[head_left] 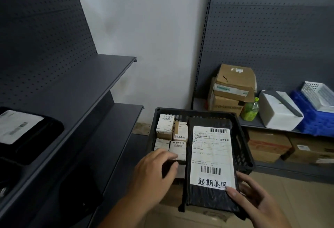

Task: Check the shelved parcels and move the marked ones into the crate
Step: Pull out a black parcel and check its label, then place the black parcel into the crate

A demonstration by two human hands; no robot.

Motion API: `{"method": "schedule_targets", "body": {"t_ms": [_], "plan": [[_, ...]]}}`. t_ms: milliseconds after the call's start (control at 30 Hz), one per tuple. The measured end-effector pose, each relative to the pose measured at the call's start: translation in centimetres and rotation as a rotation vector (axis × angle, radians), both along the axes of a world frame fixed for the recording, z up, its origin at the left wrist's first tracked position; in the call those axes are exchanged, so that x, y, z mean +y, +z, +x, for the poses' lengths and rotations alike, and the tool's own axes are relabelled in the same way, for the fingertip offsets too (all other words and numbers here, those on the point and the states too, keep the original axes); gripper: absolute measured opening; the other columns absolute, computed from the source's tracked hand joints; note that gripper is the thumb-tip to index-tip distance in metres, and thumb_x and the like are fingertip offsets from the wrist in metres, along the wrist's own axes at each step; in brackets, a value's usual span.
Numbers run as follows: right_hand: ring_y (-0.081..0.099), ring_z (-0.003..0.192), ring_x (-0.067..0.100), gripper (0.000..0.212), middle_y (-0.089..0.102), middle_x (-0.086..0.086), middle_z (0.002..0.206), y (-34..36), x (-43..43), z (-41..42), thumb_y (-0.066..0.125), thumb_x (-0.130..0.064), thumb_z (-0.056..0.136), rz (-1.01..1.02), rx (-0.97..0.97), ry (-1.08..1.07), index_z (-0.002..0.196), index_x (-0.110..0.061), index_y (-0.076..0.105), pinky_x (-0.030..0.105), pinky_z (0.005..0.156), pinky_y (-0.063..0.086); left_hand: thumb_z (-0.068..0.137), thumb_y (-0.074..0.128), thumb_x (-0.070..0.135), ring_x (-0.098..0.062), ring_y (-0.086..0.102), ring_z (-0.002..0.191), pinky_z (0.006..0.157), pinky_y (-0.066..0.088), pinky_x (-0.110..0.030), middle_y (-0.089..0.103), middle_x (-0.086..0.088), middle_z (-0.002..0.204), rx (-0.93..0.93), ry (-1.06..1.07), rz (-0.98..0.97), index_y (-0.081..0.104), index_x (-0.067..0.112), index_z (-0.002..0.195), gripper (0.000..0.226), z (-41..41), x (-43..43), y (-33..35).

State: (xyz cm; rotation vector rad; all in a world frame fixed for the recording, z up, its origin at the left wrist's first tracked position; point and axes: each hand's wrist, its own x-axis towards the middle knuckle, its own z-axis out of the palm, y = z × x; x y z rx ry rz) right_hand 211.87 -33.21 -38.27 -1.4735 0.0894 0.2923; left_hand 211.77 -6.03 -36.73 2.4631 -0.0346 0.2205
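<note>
Low in the middle of the frame, a black plastic lattice crate (242,148) holds several small cardboard boxes with white labels (164,126), packed in its left half. A flat black plastic-wrapped parcel (211,200) lies along the right half, its near end sticking out over the rim. Its large white shipping label (211,155) has handwriting at the bottom.

The right hand (253,197) grips the parcel's near right corner, thumb on the label's edge and fingers underneath. The left hand (153,171) reaches in at the crate's near left, fingers curved over a small box; I cannot tell whether it grips anything.

At the left edge another black labelled parcel (19,128) lies on a dark grey metal shelf (101,76). At the right stand stacked brown cartons (233,86) and a green bottle (250,110).
</note>
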Motion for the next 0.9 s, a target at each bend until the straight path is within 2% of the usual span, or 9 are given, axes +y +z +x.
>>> {"method": "schedule_targets", "body": {"t_ms": [100,233,333,367,467,600,700,767,900], "plan": [[0.075,0.077,0.009,0.044,0.079,0.015,0.095,-0.9,-0.1,2.7,0.074,0.01,0.077,-0.032,0.03,0.001,0.118,-0.005,0.067,0.013,0.074,0.058,0.101,0.054,0.046,0.012,0.052,0.113,0.1,0.045,-0.018,0.057,0.032,0.114,0.023,-0.015,-0.003,0.063,0.043,0.119,0.02,3.1,0.1,-0.8],[0.074,0.076,0.008,0.057,0.079,0.015,0.093,-2.8,-1.1,7.4,0.086,-0.003,0.065,-0.02,0.065,-0.035,0.119,-0.004,0.067,0.013,0.068,0.057,0.101,0.055,0.044,0.014,0.049,0.114,0.1,0.042,-0.014,0.055,0.031,0.116,0.056,-0.037,0.0,0.062,0.043,0.121,0.021,7.5,-0.3,-2.2],[0.074,0.08,0.008,0.089,0.08,0.014,0.095,-4.2,-2.5,11.6,0.103,-0.042,0.039,-0.055,0.051,-0.018,0.115,-0.011,0.07,0.014,0.073,0.057,0.101,0.056,0.043,0.014,0.049,0.114,0.095,0.039,-0.009,0.055,0.031,0.117,0.074,-0.03,0.006,0.06,0.045,0.122,0.021,11.1,-1.3,-3.1],[0.074,0.08,0.009,0.086,0.079,0.014,0.096,-4.8,-3.2,13.1,0.101,-0.042,0.043,-0.065,0.063,-0.034,0.117,-0.011,0.07,0.015,0.075,0.058,0.101,0.057,0.043,0.014,0.049,0.114,0.093,0.039,-0.007,0.055,0.031,0.116,0.082,-0.024,0.01,0.061,0.044,0.121,0.021,12.5,-1.6,-3.4],[0.074,0.076,0.008,0.062,0.08,0.013,0.093,-6.6,-5.5,18.0,0.084,-0.009,0.063,-0.022,0.128,-0.034,0.122,-0.006,0.067,0.013,0.067,0.057,0.101,0.057,0.043,0.013,0.051,0.113,0.09,0.039,-0.006,0.057,0.031,0.113,0.105,0.005,0.0,0.064,0.043,0.117,0.017,16.5,-2.7,-4.4],[0.075,0.087,0.012,0.073,0.079,0.013,0.098,-9.0,-7.2,23.5,0.097,-0.035,0.057,-0.074,0.162,0.0,0.12,-0.01,0.068,0.017,0.073,0.058,0.101,0.057,0.044,0.011,0.053,0.11,0.088,0.04,-0.006,0.059,0.029,0.111,0.141,0.033,0.001,0.066,0.041,0.115,0.017,21.1,-4.2,-6.0],[0.076,0.092,0.018,0.054,0.08,0.01,0.097,-11.9,-7.3,26.1,0.084,-0.01,0.069,-0.109,0.209,0.005,0.12,-0.007,0.066,0.019,0.081,0.06,0.1,0.059,0.042,0.009,0.055,0.109,0.089,0.044,-0.012,0.059,0.028,0.109,0.18,0.051,-0.006,0.067,0.039,0.114,0.016,23.3,-4.7,-7.9],[0.076,0.083,0.011,0.044,0.081,0.004,0.09,-13.7,-6.7,27.4,0.077,0.006,0.079,-0.13,0.276,0.042,0.118,-0.008,0.065,0.016,0.071,0.059,0.1,0.06,0.04,0.007,0.055,0.108,0.09,0.048,-0.019,0.06,0.028,0.107,0.2,0.051,-0.001,0.068,0.038,0.113,0.016,24.5,-4.8,-9.4],[0.076,0.087,0.008,0.041,0.08,-0.005,0.093,-18.0,-5.7,30.0,0.079,-0.001,0.083,-0.156,0.364,0.094,0.116,-0.021,0.064,0.016,0.069,0.058,0.099,0.055,0.043,0.005,0.057,0.107,0.09,0.051,-0.024,0.061,0.026,0.11,0.255,0.029,0.028,0.068,0.036,0.116,0.022,27.4,-4.7,-13.0]]}}
